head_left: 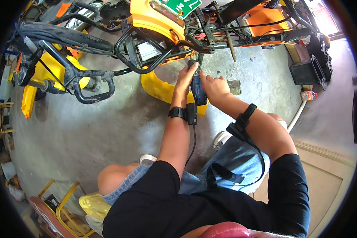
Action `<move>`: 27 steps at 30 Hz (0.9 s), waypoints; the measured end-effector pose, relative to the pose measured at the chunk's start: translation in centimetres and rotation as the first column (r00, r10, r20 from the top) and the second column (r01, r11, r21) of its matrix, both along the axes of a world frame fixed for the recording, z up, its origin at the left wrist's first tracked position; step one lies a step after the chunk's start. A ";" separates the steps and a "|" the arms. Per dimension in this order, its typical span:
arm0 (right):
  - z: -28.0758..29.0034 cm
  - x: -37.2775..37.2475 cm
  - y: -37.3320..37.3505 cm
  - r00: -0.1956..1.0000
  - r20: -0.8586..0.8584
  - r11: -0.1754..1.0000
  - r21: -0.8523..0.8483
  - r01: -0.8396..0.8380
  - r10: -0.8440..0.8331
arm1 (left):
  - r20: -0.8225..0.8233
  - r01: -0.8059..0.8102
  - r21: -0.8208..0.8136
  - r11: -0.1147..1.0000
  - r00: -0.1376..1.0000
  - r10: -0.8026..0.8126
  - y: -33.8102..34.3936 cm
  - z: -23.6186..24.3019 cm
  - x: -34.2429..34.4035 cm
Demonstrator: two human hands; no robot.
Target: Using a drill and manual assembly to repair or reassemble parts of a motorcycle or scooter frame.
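A black cordless drill [199,90] points up at the underside of an orange-and-black vehicle's frame [204,49]. My left hand [185,77] is wrapped round the drill's front end, with the thumb along it. My right hand [215,87] holds the drill from the right, fingers bent against it. Just behind the drill, a curved yellow body panel [160,87] lies on the floor. Above my hands is the vehicle's yellow-orange bodywork [150,16] with a green plate [182,6]. Whether the drill's tip touches a fastener is too small to tell.
A second vehicle frame with yellow panels [51,69] stands at the left. Black bins [305,73] and a bottle [308,95] line the right wall, with a white pipe [297,115]. A yellow-framed stool [65,202] is at lower left. My knees are bent below my arms.
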State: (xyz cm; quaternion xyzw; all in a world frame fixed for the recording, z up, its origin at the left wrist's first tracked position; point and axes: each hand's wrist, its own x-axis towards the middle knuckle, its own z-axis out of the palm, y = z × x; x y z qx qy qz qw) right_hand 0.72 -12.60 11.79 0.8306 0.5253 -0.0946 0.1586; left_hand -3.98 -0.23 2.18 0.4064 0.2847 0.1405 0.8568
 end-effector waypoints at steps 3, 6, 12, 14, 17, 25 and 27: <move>0.3 -0.1 0.3 1.000 -0.013 1.000 -0.030 -0.001 0.001 | -0.010 -0.013 0.017 1.000 1.000 0.014 0.2 -0.3 -0.2; 0.1 -0.2 0.4 1.000 0.007 0.999 -0.030 0.012 -0.012 | -0.024 0.003 0.054 0.999 1.000 -0.002 0.4 -0.5 -0.2; 0.2 0.0 0.2 1.000 -0.006 0.999 -0.040 0.026 -0.026 | -0.006 -0.004 0.036 0.999 1.000 0.004 0.0 -0.2 0.0; 0.6 -0.1 0.3 1.000 -0.011 0.999 -0.046 0.015 -0.016 | -0.006 -0.004 0.043 0.999 1.000 0.004 0.1 -0.3 -0.1; 0.4 -0.1 0.3 1.000 -0.006 1.000 -0.029 0.004 -0.004 | -0.018 0.003 0.058 0.998 1.000 -0.001 0.2 -0.3 0.0; 0.5 -0.2 0.4 1.000 -0.009 1.000 -0.022 0.006 -0.007 | -0.015 -0.007 0.072 0.997 1.000 0.008 0.1 -0.1 -0.3; 0.5 -0.2 0.4 1.000 -0.014 1.000 -0.017 0.011 -0.011 | 0.005 -0.010 0.067 0.998 1.000 0.009 0.0 0.0 -0.2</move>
